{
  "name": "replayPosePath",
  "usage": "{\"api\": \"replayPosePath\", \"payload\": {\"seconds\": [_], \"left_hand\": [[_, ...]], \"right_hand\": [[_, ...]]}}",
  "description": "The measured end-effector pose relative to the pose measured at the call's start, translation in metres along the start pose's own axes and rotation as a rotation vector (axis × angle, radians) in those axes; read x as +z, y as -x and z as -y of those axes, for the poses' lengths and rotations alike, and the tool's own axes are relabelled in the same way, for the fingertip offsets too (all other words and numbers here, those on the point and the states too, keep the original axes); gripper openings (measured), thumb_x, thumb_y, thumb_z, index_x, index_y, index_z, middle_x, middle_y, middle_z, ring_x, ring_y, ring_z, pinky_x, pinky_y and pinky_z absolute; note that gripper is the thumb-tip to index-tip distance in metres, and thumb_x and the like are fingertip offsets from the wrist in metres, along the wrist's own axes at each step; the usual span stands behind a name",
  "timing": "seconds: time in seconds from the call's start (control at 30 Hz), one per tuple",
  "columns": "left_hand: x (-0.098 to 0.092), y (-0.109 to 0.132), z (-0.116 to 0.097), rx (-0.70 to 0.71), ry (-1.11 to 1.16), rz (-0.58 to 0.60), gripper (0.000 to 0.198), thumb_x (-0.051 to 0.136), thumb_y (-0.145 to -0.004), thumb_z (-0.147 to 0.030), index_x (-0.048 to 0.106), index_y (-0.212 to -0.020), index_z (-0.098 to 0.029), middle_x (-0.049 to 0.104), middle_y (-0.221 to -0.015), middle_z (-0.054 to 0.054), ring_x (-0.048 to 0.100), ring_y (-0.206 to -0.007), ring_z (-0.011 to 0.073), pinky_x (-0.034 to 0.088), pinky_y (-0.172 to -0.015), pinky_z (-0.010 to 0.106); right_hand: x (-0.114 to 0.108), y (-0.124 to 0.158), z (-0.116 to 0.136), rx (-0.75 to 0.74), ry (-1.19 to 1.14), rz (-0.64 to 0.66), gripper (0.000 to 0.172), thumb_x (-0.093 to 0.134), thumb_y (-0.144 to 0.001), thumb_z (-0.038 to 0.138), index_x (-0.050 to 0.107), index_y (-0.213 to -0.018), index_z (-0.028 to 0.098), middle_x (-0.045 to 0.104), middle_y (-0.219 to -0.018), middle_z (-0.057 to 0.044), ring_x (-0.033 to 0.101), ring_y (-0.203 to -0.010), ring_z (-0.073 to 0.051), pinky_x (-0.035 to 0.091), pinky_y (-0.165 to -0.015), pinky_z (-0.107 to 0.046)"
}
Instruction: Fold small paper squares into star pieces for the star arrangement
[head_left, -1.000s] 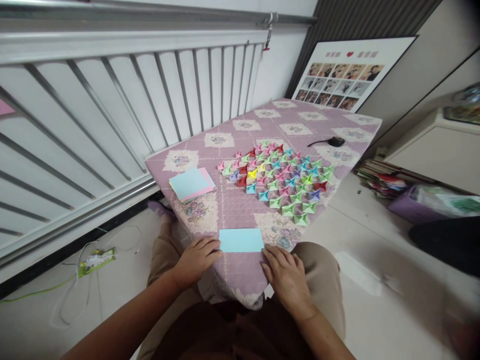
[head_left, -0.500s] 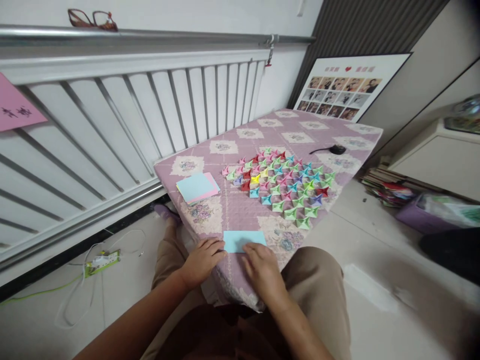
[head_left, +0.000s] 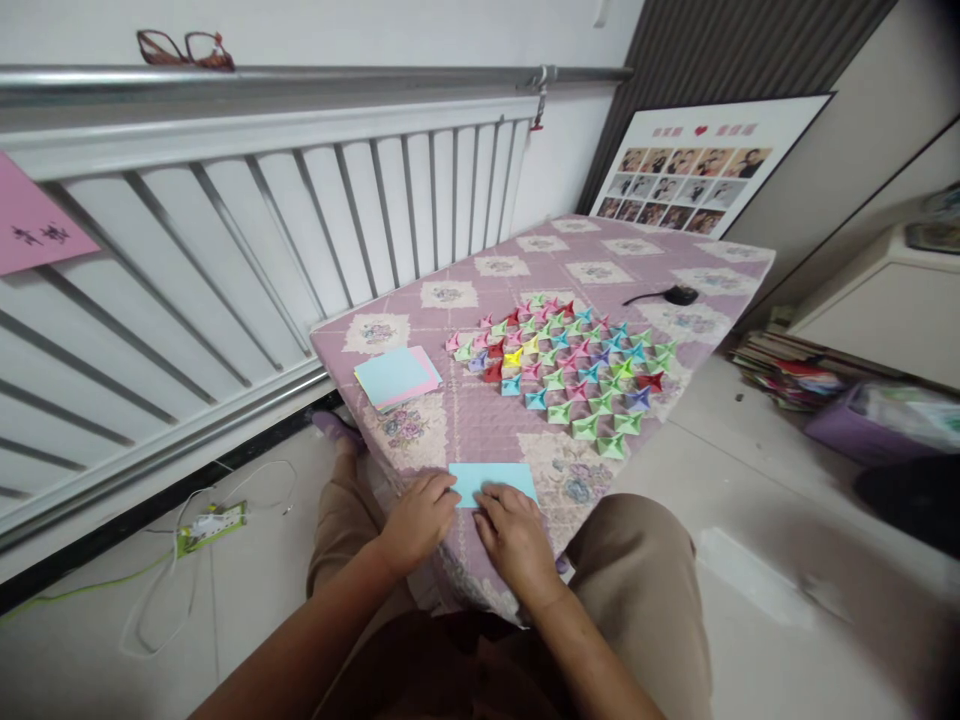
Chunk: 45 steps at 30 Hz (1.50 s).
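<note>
A light blue sheet of paper (head_left: 489,474), folded into a rectangle, lies flat near the close corner of the table. At its left edge, the fingertips and thumb of my left hand (head_left: 424,515) are closed together on the paper. My right hand (head_left: 514,535) rests palm down over the lower edge, fingers slightly bent and lying on the paper. Beyond my hands, many small folded paper pieces (head_left: 555,380) in green, pink, blue, red and yellow stand in rows. A stack of square paper (head_left: 394,376), light blue on top with pink beneath, lies to the left.
The table wears a purple floral cloth (head_left: 480,410). A black object with a cable (head_left: 679,295) lies at the right back. A white radiator (head_left: 300,220) runs along the left. On the floor is a power strip (head_left: 214,525); a photo board (head_left: 694,165) leans behind.
My right hand has slid slightly left along the lower edge of the light blue paper. My left hand stays at the left edge. The camera view has shifted a little.
</note>
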<state>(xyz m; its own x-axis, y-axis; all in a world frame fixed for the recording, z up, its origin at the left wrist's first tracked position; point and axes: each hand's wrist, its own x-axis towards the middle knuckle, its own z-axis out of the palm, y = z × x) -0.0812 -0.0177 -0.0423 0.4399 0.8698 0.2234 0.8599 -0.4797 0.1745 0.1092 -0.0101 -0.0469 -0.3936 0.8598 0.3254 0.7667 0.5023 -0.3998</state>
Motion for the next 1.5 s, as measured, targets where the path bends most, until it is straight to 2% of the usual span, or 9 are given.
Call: {"api": "replayPosePath", "payload": {"seconds": [0.2, 0.37, 0.53, 0.87, 1.0, 1.1, 1.3, 1.4, 1.5], "left_hand": [[-0.008, -0.018, -0.006, 0.108, -0.157, 0.173, 0.015, 0.051, -0.090, -0.022, 0.058, -0.103, -0.019, 0.059, -0.107, 0.006, 0.051, -0.101, 0.0230, 0.044, -0.085, 0.037], [-0.011, -0.024, -0.015, 0.174, -0.254, 0.192, 0.014, 0.048, -0.092, -0.022, 0.058, -0.100, -0.017, 0.059, -0.104, 0.007, 0.052, -0.093, 0.0232, 0.043, -0.079, 0.037], [-0.007, -0.026, -0.016, 0.170, -0.264, 0.201, 0.013, 0.047, -0.092, -0.021, 0.058, -0.098, -0.017, 0.058, -0.102, 0.008, 0.052, -0.091, 0.0223, 0.041, -0.077, 0.036], [-0.005, -0.023, -0.003, 0.111, -0.152, 0.109, 0.016, 0.045, -0.093, -0.025, 0.061, -0.094, -0.020, 0.058, -0.095, 0.006, 0.049, -0.092, 0.0214, 0.039, -0.082, 0.036], [-0.008, -0.014, -0.012, 0.061, -0.140, 0.118, 0.017, 0.047, -0.092, -0.028, 0.061, -0.087, -0.020, 0.056, -0.085, 0.006, 0.048, -0.085, 0.0223, 0.039, -0.077, 0.037], [-0.009, -0.005, -0.022, 0.009, -0.128, 0.109, 0.019, 0.044, -0.092, -0.027, 0.060, -0.085, -0.019, 0.055, -0.083, 0.006, 0.048, -0.083, 0.0219, 0.039, -0.075, 0.037], [-0.010, 0.011, -0.044, -0.064, -0.044, 0.079, 0.016, 0.048, -0.090, -0.025, 0.063, -0.087, -0.020, 0.057, -0.081, 0.005, 0.051, -0.080, 0.0216, 0.042, -0.072, 0.036], [-0.013, 0.016, -0.050, -0.101, 0.129, -0.013, 0.017, 0.050, -0.089, -0.030, 0.064, -0.090, -0.020, 0.058, -0.084, 0.005, 0.052, -0.082, 0.0209, 0.044, -0.076, 0.037], [-0.014, 0.018, -0.045, -0.213, 0.373, -0.225, 0.021, 0.047, -0.090, -0.027, 0.061, -0.104, -0.019, 0.059, -0.100, 0.008, 0.054, -0.095, 0.0204, 0.046, -0.086, 0.036]], "right_hand": [[-0.003, 0.000, 0.000, -0.004, -0.021, -0.005, 0.024, 0.058, -0.083, 0.019, 0.065, -0.106, 0.022, 0.063, -0.109, -0.007, 0.054, -0.103, -0.023, 0.041, -0.089, -0.039], [-0.002, 0.001, 0.000, -0.002, -0.042, -0.013, 0.021, 0.058, -0.083, 0.018, 0.065, -0.103, 0.021, 0.064, -0.108, -0.007, 0.054, -0.102, -0.023, 0.041, -0.090, -0.039], [-0.001, 0.001, -0.001, -0.013, -0.059, -0.039, 0.020, 0.057, -0.083, 0.018, 0.065, -0.101, 0.021, 0.064, -0.105, -0.008, 0.055, -0.101, -0.023, 0.042, -0.089, -0.039], [0.003, 0.004, -0.003, -0.036, -0.032, -0.109, 0.019, 0.052, -0.087, 0.018, 0.065, -0.101, 0.020, 0.064, -0.100, -0.007, 0.053, -0.095, -0.021, 0.039, -0.086, -0.036], [0.001, 0.006, 0.001, 0.004, 0.096, -0.100, 0.014, 0.053, -0.089, 0.022, 0.067, -0.090, 0.023, 0.061, -0.083, -0.004, 0.050, -0.081, -0.020, 0.034, -0.075, -0.034], [0.000, 0.006, 0.001, -0.022, 0.130, -0.075, 0.016, 0.052, -0.089, 0.021, 0.068, -0.087, 0.023, 0.057, -0.074, -0.004, 0.049, -0.076, -0.019, 0.031, -0.070, -0.031], [0.004, 0.008, -0.003, -0.028, 0.066, -0.081, 0.020, 0.048, -0.089, 0.015, 0.066, -0.091, 0.020, 0.060, -0.075, -0.003, 0.053, -0.074, -0.017, 0.033, -0.070, -0.030], [0.005, 0.010, -0.005, -0.011, 0.012, -0.083, 0.021, 0.048, -0.087, 0.014, 0.066, -0.095, 0.019, 0.062, -0.078, -0.004, 0.056, -0.077, -0.018, 0.036, -0.072, -0.030], [0.005, 0.010, -0.008, -0.004, -0.085, -0.093, 0.020, 0.047, -0.087, 0.014, 0.065, -0.096, 0.019, 0.065, -0.082, -0.005, 0.059, -0.080, -0.019, 0.041, -0.074, -0.031]]}}
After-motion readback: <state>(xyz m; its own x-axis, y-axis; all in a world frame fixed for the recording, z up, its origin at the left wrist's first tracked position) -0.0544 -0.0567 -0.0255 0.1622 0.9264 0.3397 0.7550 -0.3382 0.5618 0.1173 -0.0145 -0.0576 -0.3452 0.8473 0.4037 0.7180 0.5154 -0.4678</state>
